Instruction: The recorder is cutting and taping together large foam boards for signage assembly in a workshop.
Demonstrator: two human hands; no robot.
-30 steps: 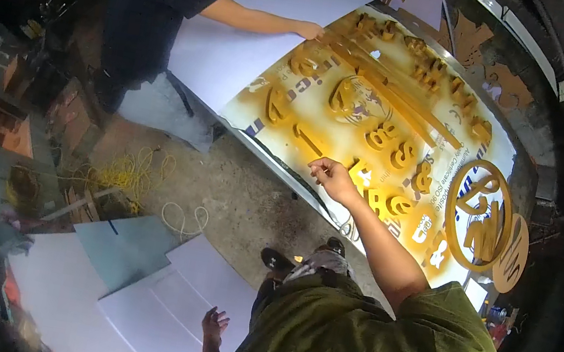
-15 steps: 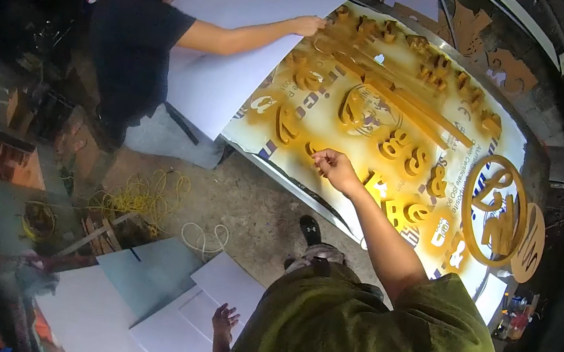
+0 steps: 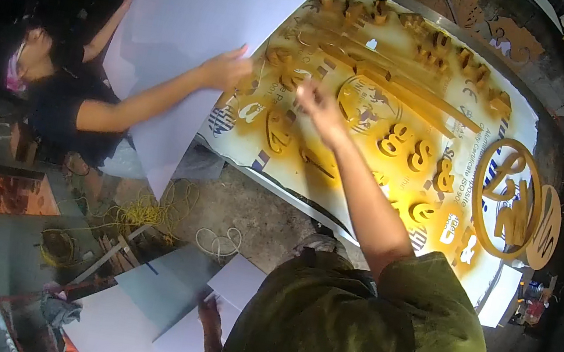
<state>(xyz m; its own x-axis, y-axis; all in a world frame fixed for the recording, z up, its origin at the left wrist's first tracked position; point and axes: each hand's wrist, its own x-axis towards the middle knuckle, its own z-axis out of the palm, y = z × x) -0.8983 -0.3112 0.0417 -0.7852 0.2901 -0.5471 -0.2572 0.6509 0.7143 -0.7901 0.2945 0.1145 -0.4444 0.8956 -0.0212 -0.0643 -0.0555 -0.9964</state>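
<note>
My right hand [image 3: 319, 111] is stretched out over a board [image 3: 462, 281] covered in yellow-gold spray paint. Motion smears its fingers, so I cannot tell whether they hold anything. Around it lie golden cut-out letters, including a figure-like piece [image 3: 396, 141] and an ampersand [image 3: 444, 175]. A slim painted stroke [image 3: 317, 164] lies below the hand. My left hand [image 3: 211, 310] hangs low by my side, dim, its fingers loosely apart, in front of white sheets [image 3: 130, 326]; contact with them cannot be made out.
At the left, another person [image 3: 84, 109] in a dark shirt holds a large white sheet [image 3: 195, 27] tilted beside the board. A golden ring [image 3: 480, 175] with script inside stands at the board's right edge. Yellow cord [image 3: 141, 216] and a pale looped cable [image 3: 219, 241] lie on the floor.
My right hand has moved farther over the board and slightly left. The other person has shifted left and leaned down, bringing the white sheet lower. My left hand has moved slightly left.
</note>
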